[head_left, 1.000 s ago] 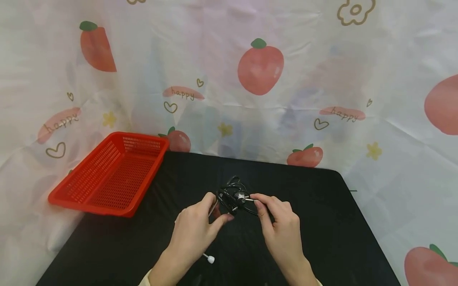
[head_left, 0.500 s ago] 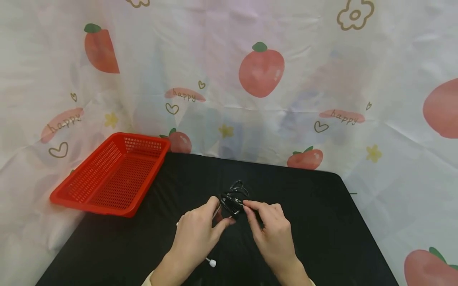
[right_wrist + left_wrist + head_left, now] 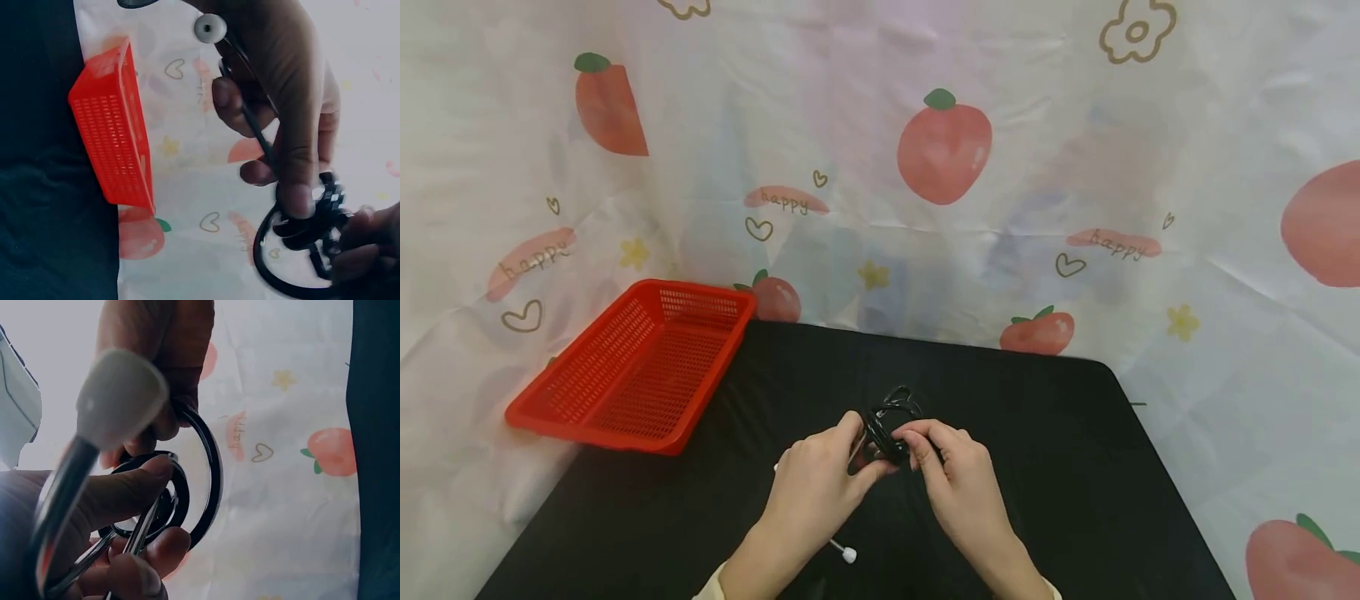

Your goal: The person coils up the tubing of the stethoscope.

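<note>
A stethoscope with coiled black tubing [image 3: 880, 432] is held between both hands above the black table. My left hand [image 3: 811, 487] grips its metal ear tubes and part of the coil between thumb and fingers. A white ear tip [image 3: 122, 394] looms large in the left wrist view; another ear tip [image 3: 210, 29] shows in the right wrist view. My right hand [image 3: 961, 477] pinches the coil's right side with thumb and fingertips. One tubing loop [image 3: 214, 469] arcs out between the hands. The right fingers largely hide the chest piece.
A red plastic basket [image 3: 718, 375] stands at the table's back left. Behind the black tabletop [image 3: 1037, 417] hangs a pale curtain [image 3: 850, 100] printed with fruit, hearts and flowers.
My right hand has moved left, closer to the left hand, with its fingertips now on the coil. The metal piece it pinched earlier is now tucked in among the loops.
</note>
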Demonstrator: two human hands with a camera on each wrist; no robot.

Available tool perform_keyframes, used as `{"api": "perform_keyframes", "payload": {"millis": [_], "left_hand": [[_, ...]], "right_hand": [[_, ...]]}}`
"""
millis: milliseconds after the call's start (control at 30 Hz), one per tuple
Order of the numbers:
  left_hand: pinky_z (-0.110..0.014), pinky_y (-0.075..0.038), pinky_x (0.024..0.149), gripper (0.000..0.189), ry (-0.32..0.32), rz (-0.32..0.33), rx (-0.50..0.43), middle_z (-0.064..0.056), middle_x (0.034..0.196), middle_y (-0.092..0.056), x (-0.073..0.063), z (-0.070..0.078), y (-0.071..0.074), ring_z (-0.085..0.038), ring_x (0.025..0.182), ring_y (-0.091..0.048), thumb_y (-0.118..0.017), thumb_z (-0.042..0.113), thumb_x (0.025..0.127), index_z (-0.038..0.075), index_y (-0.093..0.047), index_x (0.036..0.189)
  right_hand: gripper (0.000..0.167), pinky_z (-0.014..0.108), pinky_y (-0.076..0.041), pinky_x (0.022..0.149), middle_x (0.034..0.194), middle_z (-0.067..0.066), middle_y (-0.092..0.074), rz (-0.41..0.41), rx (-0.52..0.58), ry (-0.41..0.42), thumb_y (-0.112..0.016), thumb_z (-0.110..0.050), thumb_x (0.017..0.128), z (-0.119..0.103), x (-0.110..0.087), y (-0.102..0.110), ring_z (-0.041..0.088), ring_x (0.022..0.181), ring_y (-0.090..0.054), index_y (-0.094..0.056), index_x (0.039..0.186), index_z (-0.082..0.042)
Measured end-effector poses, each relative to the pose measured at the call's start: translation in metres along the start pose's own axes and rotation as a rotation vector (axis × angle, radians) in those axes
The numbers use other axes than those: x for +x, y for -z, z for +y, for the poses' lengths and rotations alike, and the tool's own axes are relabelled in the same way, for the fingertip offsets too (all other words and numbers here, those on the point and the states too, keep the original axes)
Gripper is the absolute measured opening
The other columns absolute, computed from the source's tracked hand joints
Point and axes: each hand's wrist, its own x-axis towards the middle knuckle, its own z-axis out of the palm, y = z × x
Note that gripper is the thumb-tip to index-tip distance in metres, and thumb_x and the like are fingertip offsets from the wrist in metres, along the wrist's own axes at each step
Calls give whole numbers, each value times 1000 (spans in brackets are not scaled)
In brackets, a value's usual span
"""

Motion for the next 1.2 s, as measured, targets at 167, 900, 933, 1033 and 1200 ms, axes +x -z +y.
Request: {"api": "perform_keyframes", "payload": {"millis": [167,900,933,1033,1200], "left_hand": [[-19,-28,44,45,-9,19,26,13,61,-50,0,-3,-4,0,48,-36,-93,37,75,17,-55,88],[-18,-32,45,40,48,5,-123,14,62,-54,8,-18,-8,4,51,-41,-93,35,75,16,-61,88],[-18,-33,45,38,47,3,-117,13,62,-55,8,-21,-10,4,51,-42,-93,35,76,15,-63,88],[-19,-35,45,36,59,-34,-80,11,60,-55,10,-33,-21,1,51,-44,-92,34,77,12,-65,86],[-20,-36,46,39,106,-171,-3,9,61,-53,13,-70,-64,-3,52,-44,-91,39,79,13,-62,87]], "right_hand": [[10,27,-42,68,75,-19,-58,-47,-71,-21,-67,-16,100,-3,1,-6,-1,65,-46,-76,97,-20],[33,31,-38,119,152,33,-32,331,335,335,-42,15,100,36,-3,-23,33,143,-44,-44,133,16],[33,30,-39,118,151,33,-34,349,330,327,-43,16,99,38,-3,-21,32,142,-45,-45,132,16],[35,28,-41,113,147,33,-39,385,313,299,-44,18,96,44,-2,-18,27,136,-47,-48,130,16],[33,29,-41,103,142,29,-46,384,260,257,-49,16,94,50,-5,-18,22,133,-47,-54,127,11]]}}
